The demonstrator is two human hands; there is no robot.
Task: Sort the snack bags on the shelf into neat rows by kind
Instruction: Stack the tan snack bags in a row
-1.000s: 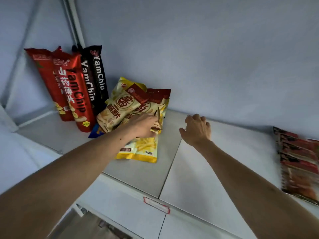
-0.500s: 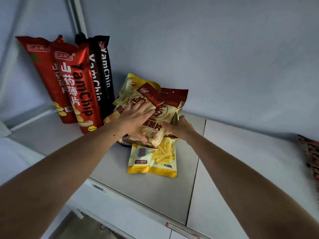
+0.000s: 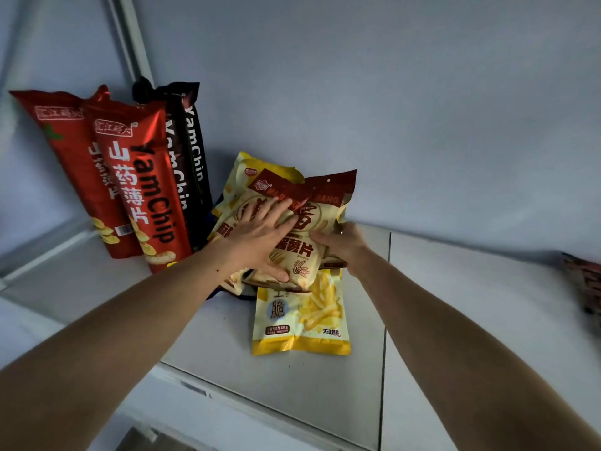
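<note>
A cream chip bag with a dark red top leans on a pile of similar bags near the shelf's back wall. My left hand lies flat on its front with fingers spread. My right hand grips the bag's right edge. A yellow fries bag lies flat below the pile, partly under it. Another yellow bag pokes out behind. Two red YamChip bags and two black YamChip bags stand upright at the left.
The white shelf has a seam running front to back right of the pile. A metal upright stands at the back left. Blurred dark red packets lie at the far right edge.
My right hand moved left from the bare shelf and took the cream bag's right edge. My left hand spread flat on the bag's front. The view shifted closer to the pile.
</note>
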